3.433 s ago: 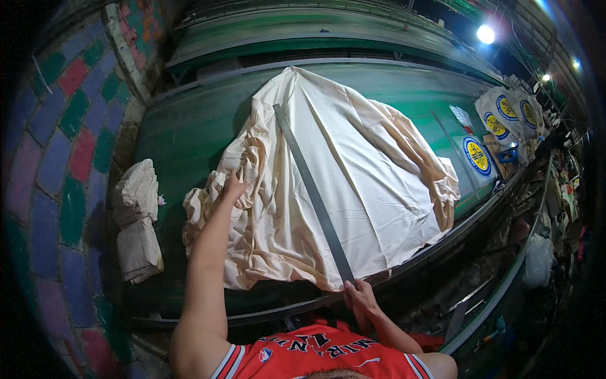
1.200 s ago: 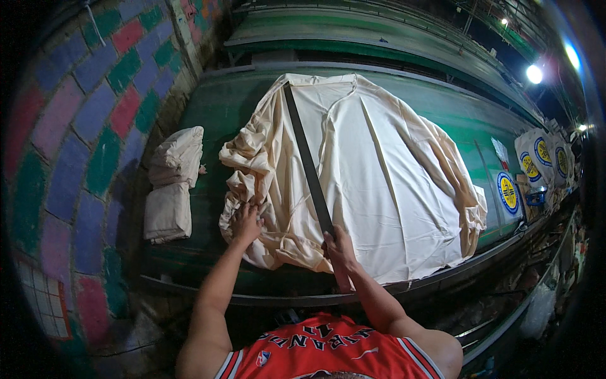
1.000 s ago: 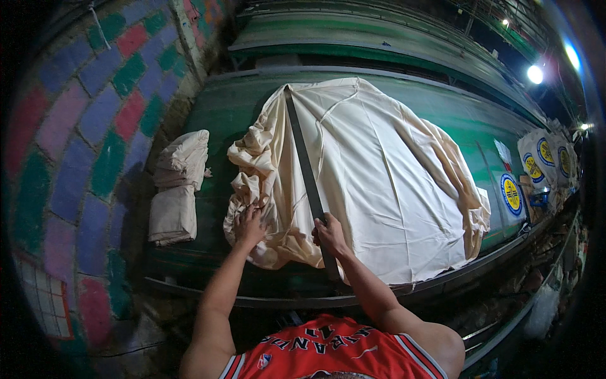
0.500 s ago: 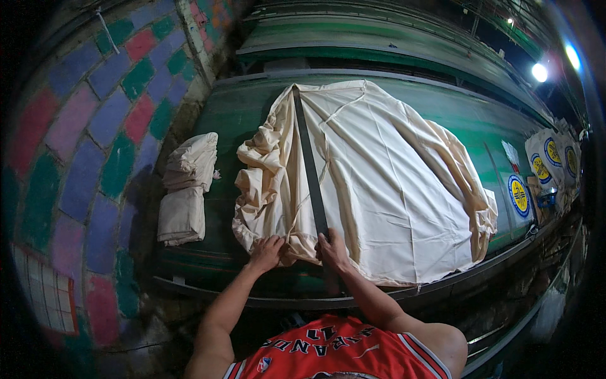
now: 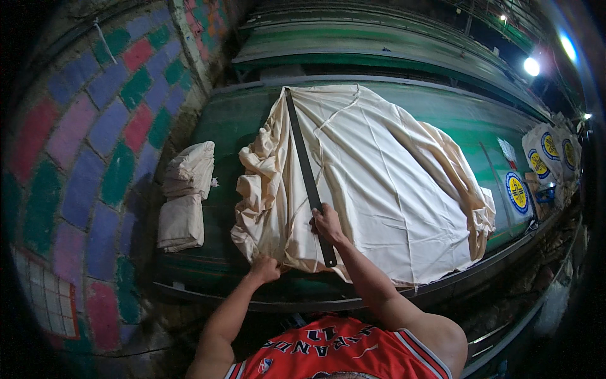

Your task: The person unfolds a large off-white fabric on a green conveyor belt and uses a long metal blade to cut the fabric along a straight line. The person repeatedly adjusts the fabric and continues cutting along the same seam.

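Note:
A large cream cloth (image 5: 391, 183) is spread over the green table (image 5: 218, 120), bunched along its left side and smoother to the right. Across it, from the far edge toward me, lies a long dark flat ruler (image 5: 301, 155) with a hole at its near end. My right hand (image 5: 327, 224) is closed around the ruler's lower part. At the cloth's near left edge, my left hand (image 5: 265, 268) is closed on the cream cloth, its fingertips partly hidden.
Two folded cream cloth bundles (image 5: 183, 222) lie on the table at the left, by a painted block wall (image 5: 104, 145). To the right are a round blue-and-yellow emblem (image 5: 517, 192) and hanging printed bags (image 5: 549, 148). Further long tables (image 5: 353, 47) stand behind.
My right hand has moved up along the ruler, baring its near end, which now lies on the cloth. My left hand has come slightly nearer to me and closed on the cloth's edge.

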